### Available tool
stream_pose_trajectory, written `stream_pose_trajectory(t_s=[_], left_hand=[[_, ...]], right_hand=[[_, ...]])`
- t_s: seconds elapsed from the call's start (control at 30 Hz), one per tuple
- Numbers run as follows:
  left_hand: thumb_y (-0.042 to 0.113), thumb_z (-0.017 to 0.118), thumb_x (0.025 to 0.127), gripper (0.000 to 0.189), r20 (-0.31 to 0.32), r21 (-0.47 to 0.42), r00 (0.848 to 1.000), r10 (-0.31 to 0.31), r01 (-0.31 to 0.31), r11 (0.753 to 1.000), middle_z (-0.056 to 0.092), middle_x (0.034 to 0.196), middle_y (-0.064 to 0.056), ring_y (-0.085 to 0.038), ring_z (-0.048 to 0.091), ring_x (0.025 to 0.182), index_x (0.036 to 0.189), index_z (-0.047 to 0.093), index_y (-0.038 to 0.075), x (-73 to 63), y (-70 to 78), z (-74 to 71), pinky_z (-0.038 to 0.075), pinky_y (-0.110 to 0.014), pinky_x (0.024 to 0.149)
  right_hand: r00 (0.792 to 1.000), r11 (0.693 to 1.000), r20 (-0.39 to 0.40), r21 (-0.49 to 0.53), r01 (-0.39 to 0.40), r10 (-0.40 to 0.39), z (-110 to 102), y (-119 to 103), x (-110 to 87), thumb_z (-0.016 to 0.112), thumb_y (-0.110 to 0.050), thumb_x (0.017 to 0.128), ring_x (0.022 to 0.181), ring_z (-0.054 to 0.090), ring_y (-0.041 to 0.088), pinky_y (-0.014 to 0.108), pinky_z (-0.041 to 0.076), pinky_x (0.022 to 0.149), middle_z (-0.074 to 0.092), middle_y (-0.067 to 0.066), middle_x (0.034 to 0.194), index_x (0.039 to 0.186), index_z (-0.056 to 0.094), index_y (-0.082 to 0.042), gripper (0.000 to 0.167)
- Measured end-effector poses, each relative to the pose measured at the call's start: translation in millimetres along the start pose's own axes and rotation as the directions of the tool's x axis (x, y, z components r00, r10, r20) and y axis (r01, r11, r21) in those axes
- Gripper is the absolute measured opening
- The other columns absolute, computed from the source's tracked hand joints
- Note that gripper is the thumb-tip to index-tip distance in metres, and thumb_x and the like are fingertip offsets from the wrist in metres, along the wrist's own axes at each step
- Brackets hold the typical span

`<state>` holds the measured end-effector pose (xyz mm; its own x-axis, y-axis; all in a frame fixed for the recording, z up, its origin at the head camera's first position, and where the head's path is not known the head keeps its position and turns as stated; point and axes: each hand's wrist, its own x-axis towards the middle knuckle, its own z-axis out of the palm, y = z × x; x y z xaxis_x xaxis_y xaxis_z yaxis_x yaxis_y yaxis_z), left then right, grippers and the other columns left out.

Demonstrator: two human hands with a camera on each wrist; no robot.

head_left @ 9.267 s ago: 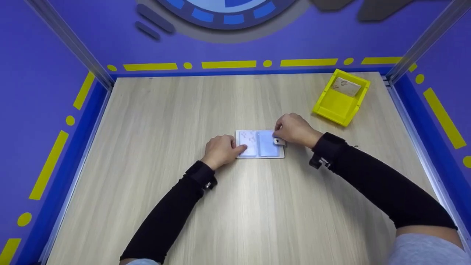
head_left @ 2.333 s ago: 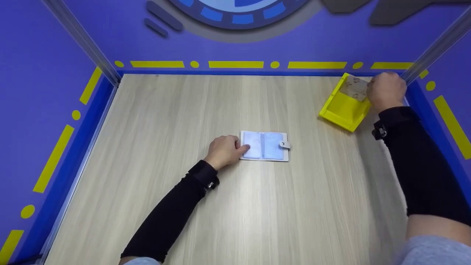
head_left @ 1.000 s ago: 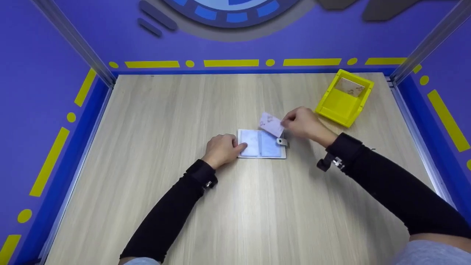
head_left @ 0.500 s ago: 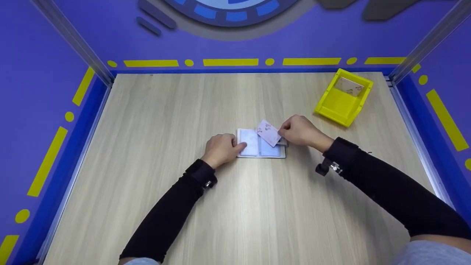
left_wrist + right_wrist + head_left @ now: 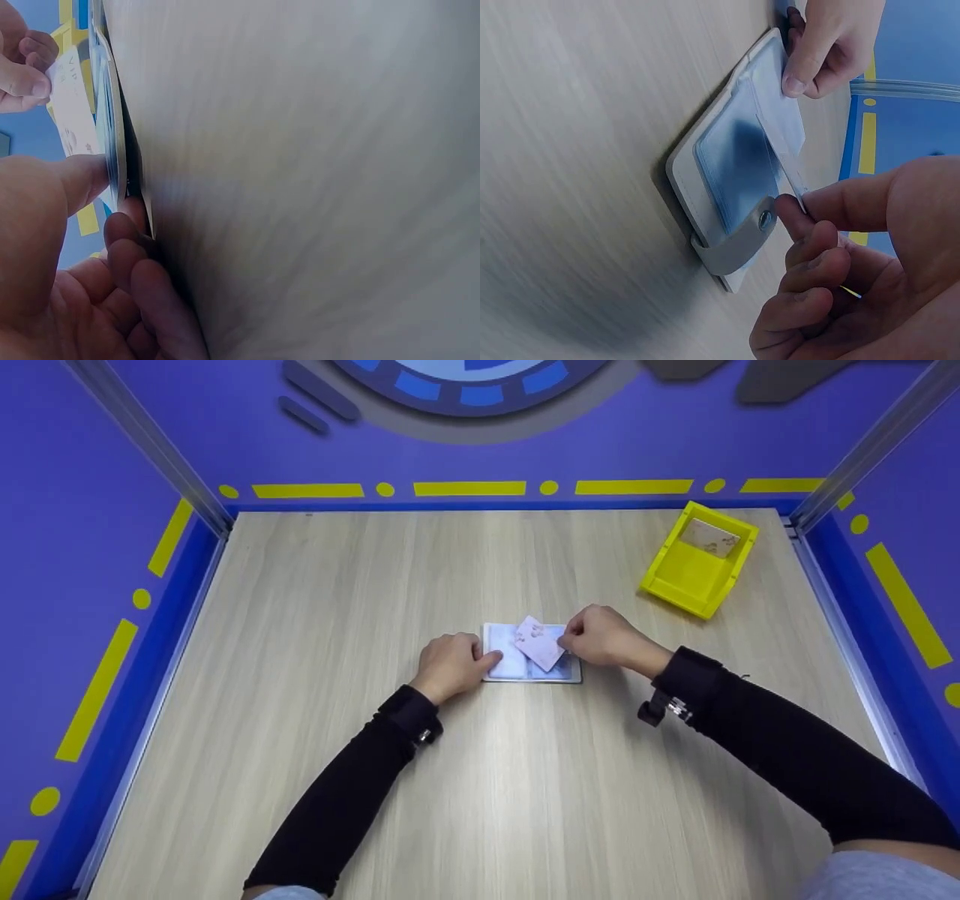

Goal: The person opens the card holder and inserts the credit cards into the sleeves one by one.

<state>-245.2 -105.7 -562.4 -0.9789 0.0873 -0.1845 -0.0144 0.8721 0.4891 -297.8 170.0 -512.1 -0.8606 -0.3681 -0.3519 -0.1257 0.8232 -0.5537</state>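
Observation:
A small white card holder with clear bluish sleeves lies spread on the table. My left hand grips its left edge, thumb on the left-hand sleeve and fingers at the underside, as the left wrist view shows. Between thumb and index finger my right hand pinches a pale pink card with a brownish print. "VIP" shows on the card's face in the left wrist view. The card is tilted over the right-hand sleeve, one corner overlapping the left one. A snap strap curls up at the holder's right edge, below my right fingertips.
At the back right of the wooden table stands a yellow bin, with another printed card leaning inside against its far wall. Blue panels with yellow marks enclose the back and sides.
My right hand has come from the yellow bin to the holder with a card, now lower and further left over the sleeves. Earlier it was at the strap. My left hand keeps its grip.

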Motion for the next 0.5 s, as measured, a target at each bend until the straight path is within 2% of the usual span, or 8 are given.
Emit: stream_pose_trajectory(t_s=[0.3, 0.5], left_hand=[[0.056, 0.072, 0.103, 0.047, -0.03, -0.002, 0.999, 0.034, -0.034, 0.999, 0.057, 0.075, 0.004, -0.021, 0.059, 0.079, 0.074, 0.059, 0.02, -2.1, -0.3, -0.8, 0.041, -0.036, 0.073], [0.057, 0.072, 0.103, 0.048, -0.026, 0.001, 0.999, 0.026, -0.026, 1.0, 0.057, 0.075, 0.004, -0.021, 0.059, 0.079, 0.074, 0.059, 0.02, -1.8, -0.3, -0.4, 0.042, -0.036, 0.074]], right_hand=[[1.0, 1.0, 0.014, -0.006, 0.012, -0.012, 11.3, -3.6, 1.6, 0.068, -0.024, 0.101, 0.059, 0.047, 0.01, 0.027, 0.035, 0.057, 0.053, -0.009, 0.062, 0.084, 0.08, -0.006, 0.027], [1.0, 1.0, 0.018, -0.021, 0.017, -0.017, 16.4, -8.8, 0.2, 0.068, -0.024, 0.101, 0.06, 0.05, 0.012, 0.028, 0.038, 0.059, 0.054, -0.009, 0.062, 0.081, 0.078, -0.007, 0.028]])
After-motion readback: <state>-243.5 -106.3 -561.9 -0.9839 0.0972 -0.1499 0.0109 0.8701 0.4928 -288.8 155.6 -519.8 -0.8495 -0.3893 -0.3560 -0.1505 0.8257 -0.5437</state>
